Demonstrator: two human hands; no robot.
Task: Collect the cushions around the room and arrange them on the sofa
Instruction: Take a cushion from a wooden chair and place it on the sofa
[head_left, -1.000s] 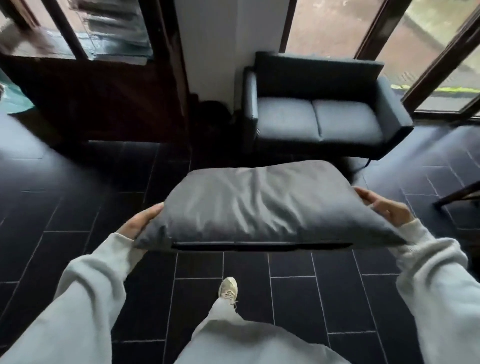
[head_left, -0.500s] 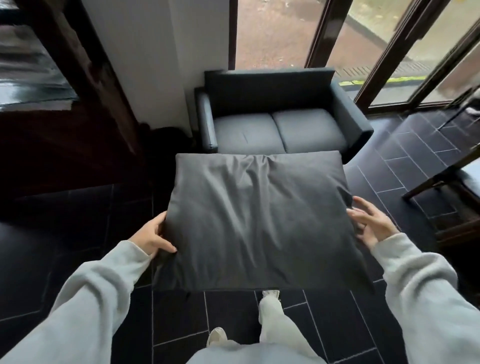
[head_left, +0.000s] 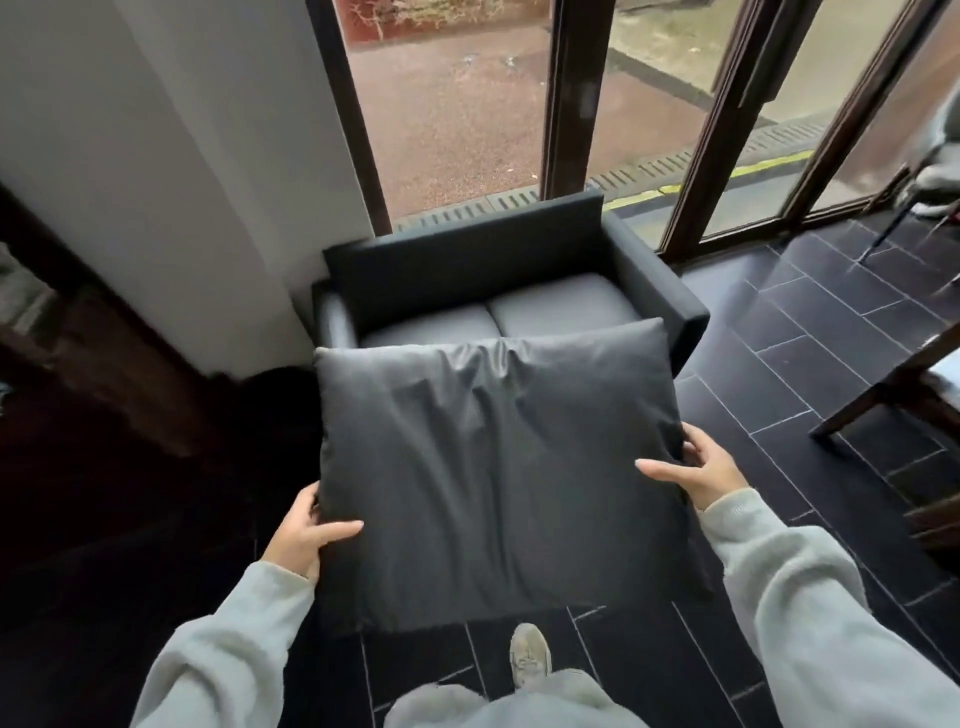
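A large dark grey square cushion (head_left: 493, 467) hangs in front of me, tilted so its broad face is toward the camera. My left hand (head_left: 306, 530) grips its lower left edge and my right hand (head_left: 696, 467) grips its right edge. Just beyond it stands a small dark two-seat sofa (head_left: 462, 260) with two grey seat pads, against the window. The cushion's top edge covers the front of the sofa's seat. No cushions lie on the sofa.
A white wall pillar (head_left: 182, 156) stands left of the sofa, with dark wooden furniture (head_left: 104, 364) further left. Tall dark-framed windows (head_left: 571, 104) run behind. A wooden chair (head_left: 904, 384) stands at right on the black tiled floor (head_left: 805, 338).
I have walked closer to the sofa, which now looms larger. The cushion has tipped from nearly flat to facing me, and both hands have shifted along its side edges.
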